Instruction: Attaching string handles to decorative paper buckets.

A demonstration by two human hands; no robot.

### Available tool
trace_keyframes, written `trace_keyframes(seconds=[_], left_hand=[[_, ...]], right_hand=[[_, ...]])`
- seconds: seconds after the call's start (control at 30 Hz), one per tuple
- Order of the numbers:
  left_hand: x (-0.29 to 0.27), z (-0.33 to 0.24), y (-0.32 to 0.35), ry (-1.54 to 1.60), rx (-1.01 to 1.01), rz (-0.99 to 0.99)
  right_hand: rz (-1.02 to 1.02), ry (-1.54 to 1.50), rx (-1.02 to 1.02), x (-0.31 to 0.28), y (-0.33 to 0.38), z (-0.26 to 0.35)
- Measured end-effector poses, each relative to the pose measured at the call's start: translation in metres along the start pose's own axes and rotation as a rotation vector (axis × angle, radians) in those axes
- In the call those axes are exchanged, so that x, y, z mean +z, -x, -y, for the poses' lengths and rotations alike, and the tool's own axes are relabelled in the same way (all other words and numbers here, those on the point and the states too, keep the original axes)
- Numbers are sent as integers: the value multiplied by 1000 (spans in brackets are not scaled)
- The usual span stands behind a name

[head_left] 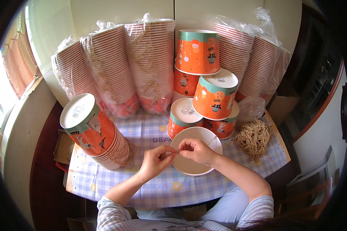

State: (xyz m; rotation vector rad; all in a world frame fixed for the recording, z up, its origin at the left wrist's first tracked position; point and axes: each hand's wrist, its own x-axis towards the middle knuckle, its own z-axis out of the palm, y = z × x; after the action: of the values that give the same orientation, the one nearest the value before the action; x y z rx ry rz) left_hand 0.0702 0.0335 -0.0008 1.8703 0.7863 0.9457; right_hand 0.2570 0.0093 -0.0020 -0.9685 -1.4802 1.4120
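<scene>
A white-lined paper bucket stands upright, mouth up, in front of me on the table. Both hands meet over the left part of its rim. My left hand pinches a thin tan cord between thumb and fingertips. Close beside it, my right hand is closed in a pinch on the same cord; its forearm crosses the bucket's right rim. A thin strand shows at the far right inside of the bucket. The cord's end between the fingertips is too small to make out clearly.
A tangled heap of tan cords lies at the right. Upside-down orange buckets are piled behind the open one. A leaning stack of buckets stands left. Tall plastic-wrapped bucket stacks line the back of the checked tablecloth.
</scene>
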Motion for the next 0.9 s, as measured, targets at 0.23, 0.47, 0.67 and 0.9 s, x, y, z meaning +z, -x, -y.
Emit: trace_keyframes(seconds=[0.23,0.47,0.67,0.9], left_hand=[[1,0,1,5,17,-39],[0,0,-1,25,30,-51],[-2,3,-1,-11,3,-48],[-2,2,-2,-16,22,-53]], right_hand=[[6,46,18,0,-1,-2],[6,8,26,2,0,0],[22,47,20,2,0,1],[53,110,1,2,1,1]])
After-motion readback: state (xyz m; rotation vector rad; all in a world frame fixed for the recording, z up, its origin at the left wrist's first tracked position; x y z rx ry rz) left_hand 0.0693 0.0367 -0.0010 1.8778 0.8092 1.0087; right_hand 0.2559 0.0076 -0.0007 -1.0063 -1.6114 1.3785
